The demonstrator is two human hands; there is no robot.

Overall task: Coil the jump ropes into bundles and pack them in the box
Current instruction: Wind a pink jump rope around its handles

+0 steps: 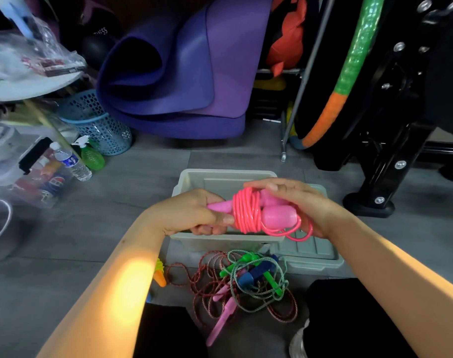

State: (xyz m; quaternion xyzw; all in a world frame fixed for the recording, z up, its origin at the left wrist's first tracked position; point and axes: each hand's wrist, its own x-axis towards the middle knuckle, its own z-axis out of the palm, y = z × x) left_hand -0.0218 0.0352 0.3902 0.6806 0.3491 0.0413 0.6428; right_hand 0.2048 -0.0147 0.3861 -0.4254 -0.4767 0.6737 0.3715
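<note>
Both hands are on the pink jump rope (248, 211) right now, holding it up over the grey plastic box (221, 178). Left hand (194, 214) has its fingers curled round the narrow ends of the pink handles (279, 215), thumb pressed against the edge of the coil. Right hand (301, 205) is cupped over the fat ends of the handles, fingers bent across the top — so it's gripping too. The cord is wound tight around the middle of the two handles, with a loose loop or two dangling off the right side.

Box sits on the grey floor (132, 192) just below my hands, and its lid (312, 250) lies beside it on the right. Nearer to me, between my knees, there's a tangled pile of other ropes (248, 280) — a red-and-white cord, a greenish cord, green, blue and pink handles all mixed up.

Farther off: a rolled purple yoga mat (178, 73), a blue mesh basket (96, 122) on the left with a water bottle (71, 161) and a green spray bottle (91, 155) near it, and a green-and-orange hoop (349, 68) on the right.
</note>
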